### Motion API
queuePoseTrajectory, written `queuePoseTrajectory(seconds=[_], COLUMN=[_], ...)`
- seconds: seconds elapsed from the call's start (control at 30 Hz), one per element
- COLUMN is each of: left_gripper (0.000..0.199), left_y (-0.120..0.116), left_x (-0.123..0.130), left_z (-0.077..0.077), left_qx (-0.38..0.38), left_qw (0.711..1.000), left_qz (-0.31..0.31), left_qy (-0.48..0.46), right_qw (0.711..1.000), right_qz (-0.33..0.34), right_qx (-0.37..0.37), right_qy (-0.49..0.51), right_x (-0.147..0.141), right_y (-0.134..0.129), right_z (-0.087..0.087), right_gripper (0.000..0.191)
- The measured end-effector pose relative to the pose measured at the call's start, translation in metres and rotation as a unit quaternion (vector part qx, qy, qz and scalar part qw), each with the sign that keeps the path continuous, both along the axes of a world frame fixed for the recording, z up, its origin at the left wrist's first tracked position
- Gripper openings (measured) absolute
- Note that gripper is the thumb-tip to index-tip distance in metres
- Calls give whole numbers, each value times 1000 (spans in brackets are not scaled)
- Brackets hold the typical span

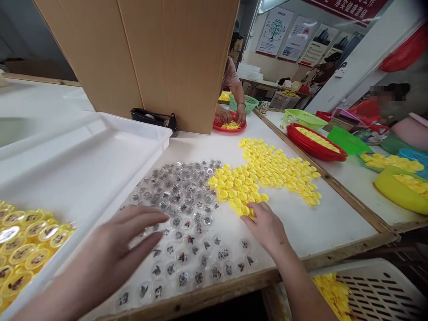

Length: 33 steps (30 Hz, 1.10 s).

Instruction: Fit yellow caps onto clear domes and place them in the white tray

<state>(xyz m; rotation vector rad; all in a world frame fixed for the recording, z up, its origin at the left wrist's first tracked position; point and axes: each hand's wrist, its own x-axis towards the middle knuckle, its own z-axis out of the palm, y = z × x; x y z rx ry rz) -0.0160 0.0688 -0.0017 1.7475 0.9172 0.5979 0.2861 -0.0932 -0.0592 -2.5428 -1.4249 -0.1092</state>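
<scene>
My left hand (117, 249) hovers over the left side of many clear round discs with small dark printed pictures (187, 200). Its fingers are stretched out, the thumb apart from them, and nothing is in it. At the near edge of a spread of small yellow round cups (267, 165), my right hand (265, 225) has thumb and forefinger around one yellow cup (242, 210). The other fingers of that hand are partly hidden. Clear discs lie loosely in rows towards the table's front edge and are bunched closer together farther back.
A white tray (133, 154) at left holds yellow pieces with printed clear tops (25, 249). Behind stand a tape dispenser (154, 120) and a tall cardboard sheet (150, 58). A co-worker's hands (230, 117) are in a red basin (234, 129). Wooden strips (344, 191) edge the table.
</scene>
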Motion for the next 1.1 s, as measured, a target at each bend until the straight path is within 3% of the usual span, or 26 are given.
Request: queuePoseTrajectory(seconds=[0.1,0.2,0.27,0.33,0.4,0.47,0.57,0.67,0.8,0.93,1.1], left_gripper=[20,22,26,37,49,51,36,28,34,38,56], left_y=[-30,-35,-37,-41,-45,-45,-36,-23,-17,-23,-30], left_x=[47,72,81,88,91,92,86,79,77,78,80], left_z=[-11,-23,-32,-40,-46,-49,-52,-55,-58,-54,-59], left_qx=[95,55,-16,-143,-296,-403,-443,-435,-433,-458,-498], left_qw=[987,987,989,982,946,896,871,884,886,875,857], left_qz=[-102,-118,-108,-108,-123,-141,-130,-63,-34,-31,10], left_qy=[75,99,101,54,-38,-122,-167,-161,-162,-150,-136], right_qw=[1000,1000,999,991,973,955,935,950,981,972,967], right_qz=[-7,-5,14,64,128,186,228,187,107,81,32], right_qx=[-22,-21,5,58,108,125,132,120,-25,-120,-110], right_qy=[-8,4,39,98,156,193,236,220,160,187,229], right_x=[0,-3,-13,-31,-52,-68,-69,-45,-17,-24,-33], right_y=[6,2,-3,-5,0,9,19,11,-17,-32,-26], right_z=[0,4,10,20,29,35,36,31,20,13,4], right_gripper=[18,14,13,15,17,19,25,10,8,18,27])
